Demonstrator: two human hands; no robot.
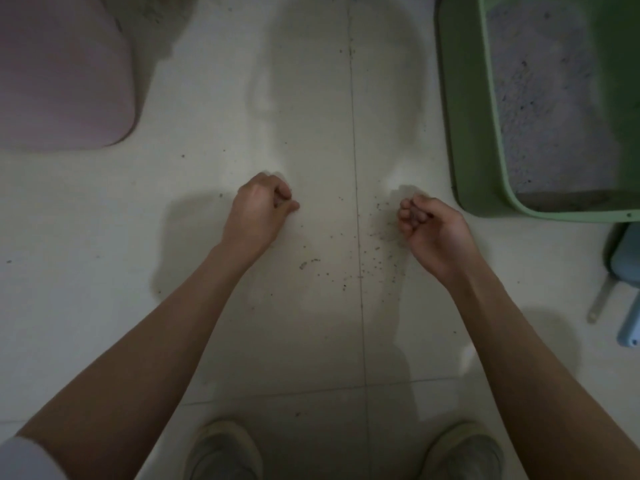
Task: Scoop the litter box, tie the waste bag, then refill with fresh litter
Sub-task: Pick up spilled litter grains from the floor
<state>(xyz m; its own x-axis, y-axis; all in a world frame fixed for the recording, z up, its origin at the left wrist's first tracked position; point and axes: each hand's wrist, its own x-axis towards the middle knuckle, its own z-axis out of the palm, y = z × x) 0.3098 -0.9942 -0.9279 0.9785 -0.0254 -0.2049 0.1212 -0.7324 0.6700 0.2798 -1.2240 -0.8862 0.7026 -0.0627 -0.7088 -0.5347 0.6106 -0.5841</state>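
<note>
Shoes: two grey shoes [221, 452] are standing at the bottom edge, toes pointing up the frame, on the pale tiled floor [104, 271].
Forearms: both bare forearms are reaching forward over the floor; a white sleeve [24, 459] is showing at the lower left corner.
Left hand: the left hand [258, 211] is hovering over the tiles left of the grout line, back upward, fingers curling into a loose fist with the thumb tip meeting the forefinger; whether it is pinching anything is too small to tell.
Right hand: the right hand [433, 230] is turning palm-side inward, fingers [408, 213] bunching together at the tips; I cannot tell if they are holding anything.
Litter box: the green litter box [464, 98] is sitting at the upper right, well right of the left hand and just beyond the right hand's fingers, apart from them; pale grey litter [540, 91] is lying inside.
Spilled grains: dark scattered litter grains [374, 244] are lying on the floor between the two hands and below them.
Edges: a pink rounded object [62, 74] is filling the upper left corner; a blue object [627, 265] with a pale handle is lying at the right edge, below the box.
Open room: bare tile is stretching between the hands and up the middle of the frame.
</note>
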